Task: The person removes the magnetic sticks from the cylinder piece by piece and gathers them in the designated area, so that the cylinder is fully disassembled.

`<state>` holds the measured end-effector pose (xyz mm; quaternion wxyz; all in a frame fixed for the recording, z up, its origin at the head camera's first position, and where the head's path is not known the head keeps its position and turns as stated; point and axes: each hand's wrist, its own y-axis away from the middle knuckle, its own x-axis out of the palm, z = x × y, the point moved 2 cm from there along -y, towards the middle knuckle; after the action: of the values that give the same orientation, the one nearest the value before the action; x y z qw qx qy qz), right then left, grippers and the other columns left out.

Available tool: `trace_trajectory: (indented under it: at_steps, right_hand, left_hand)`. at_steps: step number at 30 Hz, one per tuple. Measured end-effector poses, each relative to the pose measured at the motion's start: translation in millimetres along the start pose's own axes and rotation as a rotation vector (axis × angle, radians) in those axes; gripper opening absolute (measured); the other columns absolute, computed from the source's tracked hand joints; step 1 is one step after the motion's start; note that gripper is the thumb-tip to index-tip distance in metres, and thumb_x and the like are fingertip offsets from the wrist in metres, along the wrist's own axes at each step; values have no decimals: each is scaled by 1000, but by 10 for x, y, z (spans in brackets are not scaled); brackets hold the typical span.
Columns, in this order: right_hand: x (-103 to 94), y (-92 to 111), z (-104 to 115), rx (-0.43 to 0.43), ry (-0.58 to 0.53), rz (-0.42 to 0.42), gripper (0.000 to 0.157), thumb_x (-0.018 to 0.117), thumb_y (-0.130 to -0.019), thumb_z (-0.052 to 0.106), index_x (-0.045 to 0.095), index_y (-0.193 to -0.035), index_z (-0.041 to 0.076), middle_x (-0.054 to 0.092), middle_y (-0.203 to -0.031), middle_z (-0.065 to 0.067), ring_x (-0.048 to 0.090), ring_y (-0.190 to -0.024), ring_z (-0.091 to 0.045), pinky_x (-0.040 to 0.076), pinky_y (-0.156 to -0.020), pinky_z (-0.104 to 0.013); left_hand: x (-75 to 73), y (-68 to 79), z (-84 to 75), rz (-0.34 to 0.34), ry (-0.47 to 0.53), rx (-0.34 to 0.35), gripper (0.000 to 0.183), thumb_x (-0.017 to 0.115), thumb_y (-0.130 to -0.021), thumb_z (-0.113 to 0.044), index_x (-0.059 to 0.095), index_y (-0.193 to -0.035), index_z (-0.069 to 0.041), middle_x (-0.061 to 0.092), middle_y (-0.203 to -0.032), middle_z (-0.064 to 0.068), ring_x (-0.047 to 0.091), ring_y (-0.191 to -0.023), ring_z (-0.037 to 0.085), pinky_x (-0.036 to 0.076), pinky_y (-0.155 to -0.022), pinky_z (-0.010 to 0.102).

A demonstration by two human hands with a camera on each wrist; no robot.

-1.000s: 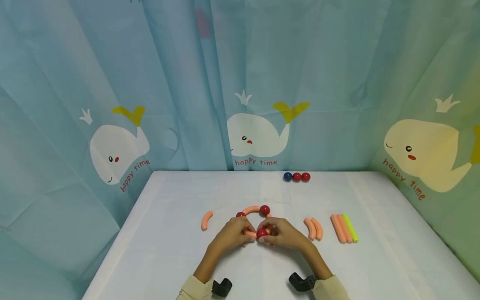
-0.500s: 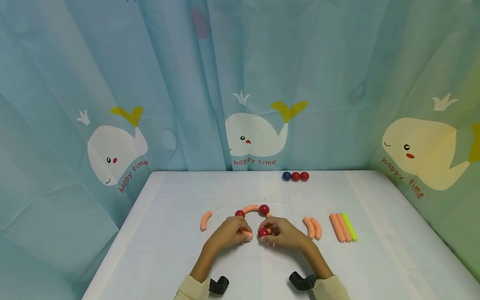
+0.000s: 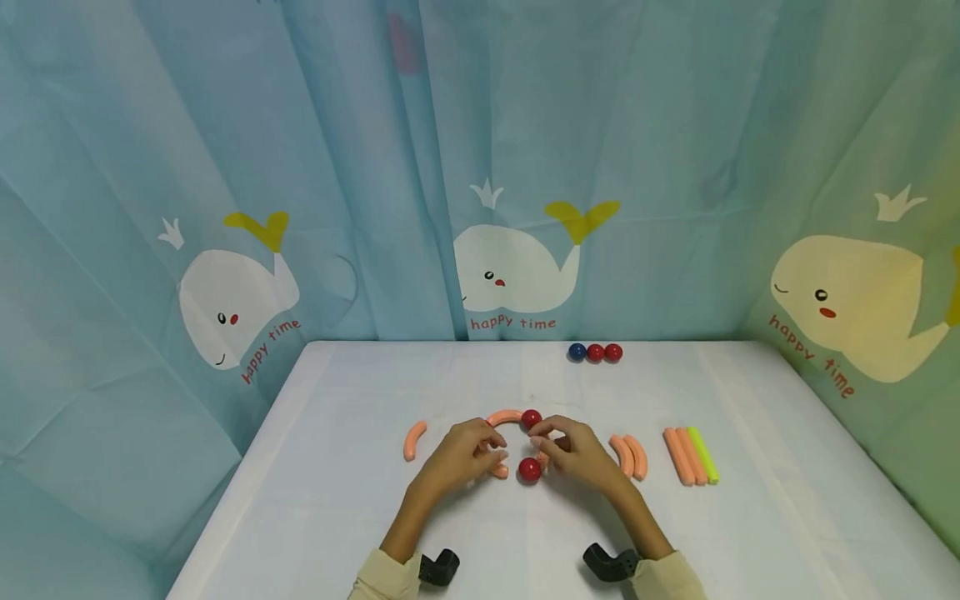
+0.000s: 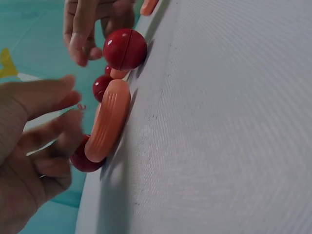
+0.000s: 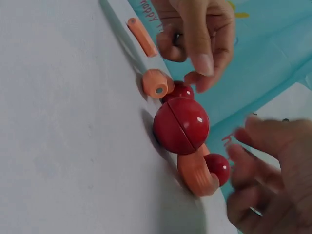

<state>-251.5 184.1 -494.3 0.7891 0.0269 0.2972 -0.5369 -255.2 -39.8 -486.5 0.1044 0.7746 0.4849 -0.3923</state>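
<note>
Curved orange sticks and red balls form a ring on the table, with a gap at its front. The front red ball (image 3: 529, 470) sits at the end of a curved orange stick (image 5: 196, 171) on the right. Across the gap lies the left curved orange stick (image 4: 111, 122), its end apart from that ball. My left hand (image 3: 467, 457) hovers just over the left stick, fingers loosely bent and holding nothing. Beside the right part of the ring is my right hand (image 3: 576, 452), its fingers off the ball. Another red ball (image 3: 531, 418) tops the ring; my left hand covers the ring's left side in the head view.
One curved orange stick (image 3: 414, 440) lies to the left, and two curved sticks (image 3: 628, 457) to the right. Farther right are straight orange sticks (image 3: 684, 457) and a lime-green stick (image 3: 703, 455). A blue ball (image 3: 577, 352) and two red balls (image 3: 604, 353) line the back edge.
My left hand drew its stick away from the front ball, opening a gap. Both hands then released their pieces and lifted slightly; the front ball now stands uncovered.
</note>
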Motion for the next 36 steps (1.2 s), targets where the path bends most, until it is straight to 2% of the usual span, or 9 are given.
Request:
trace_trajectory:
  at_steps: [4, 7, 9, 13, 16, 20, 25, 29, 36]
  right_hand:
    - [-34, -31, 10, -54, 178, -170, 22, 65, -93, 12, 68, -114, 5, 66, -111, -11, 54, -75, -9, 45, -59, -20]
    - [-54, -54, 5, -59, 256, -207, 26, 66, -92, 11, 67, -118, 7, 64, -117, -12, 50, -81, -13, 42, -64, -21]
    - [-59, -81, -12, -62, 263, -199, 28, 66, -92, 11, 66, -120, 7, 63, -118, -13, 48, -74, -12, 41, -62, -21]
    - [-50, -143, -49, -35, 287, -132, 30, 66, -92, 10, 66, -122, 6, 64, -118, -14, 56, -81, -18, 46, -68, -25]
    - [-38, -175, -68, 3, 334, -72, 31, 65, -91, 7, 67, -122, 6, 65, -117, -13, 61, -102, -28, 52, -82, -36]
    - [-42, -197, -77, 28, 392, -41, 31, 65, -89, 1, 69, -119, 8, 66, -110, -12, 62, -105, -28, 52, -89, -47]
    - [-69, -193, -51, 49, 457, -34, 29, 67, -87, 1, 71, -114, 12, 66, -102, -8, 62, -95, -22, 53, -80, -40]
    - [-107, -137, 1, 80, 517, -22, 26, 72, -87, 10, 70, -112, 13, 64, -95, -6, 57, -83, -17, 49, -71, -32]
    - [-121, -9, 139, 163, 598, 38, 26, 76, -84, 26, 66, -105, 15, 59, -85, -3, 50, -71, -10, 41, -60, -23]
  left_hand:
    - [-41, 10, 11, -150, -50, -34, 8, 69, -92, -21, 72, -89, -14, 60, -81, -5, 51, -71, 3, 46, -64, 18]
    - [-66, 15, 39, -212, -89, -86, 13, 69, -91, -24, 68, -81, -16, 58, -76, -7, 48, -67, 3, 43, -60, 18]
    - [-84, 21, 65, -204, -85, -138, 20, 69, -91, -24, 63, -73, -16, 55, -70, -7, 45, -63, 5, 40, -56, 19]
    - [-76, 52, 128, -109, -52, -238, 31, 69, -90, -27, 55, -65, -15, 47, -60, -8, 41, -56, 5, 34, -51, 19]
    - [-51, 78, 142, -68, -45, -263, 33, 70, -89, -30, 55, -64, -15, 45, -57, -9, 40, -53, 4, 33, -50, 19]
    - [-39, 94, 115, -74, -31, -268, 31, 71, -89, -28, 56, -65, -14, 47, -58, -8, 41, -53, 4, 33, -49, 19]
    - [-28, 75, 120, -117, -34, -279, 32, 68, -91, -25, 56, -64, -14, 46, -57, -8, 40, -52, 5, 33, -48, 19]
    - [-23, 63, 131, -153, -42, -306, 32, 67, -92, -28, 56, -65, -13, 47, -57, -6, 41, -51, 6, 34, -46, 20]
    - [-18, 75, 141, -183, -19, -367, 20, 68, -90, -26, 62, -82, -9, 53, -62, -3, 45, -54, 8, 37, -48, 22]
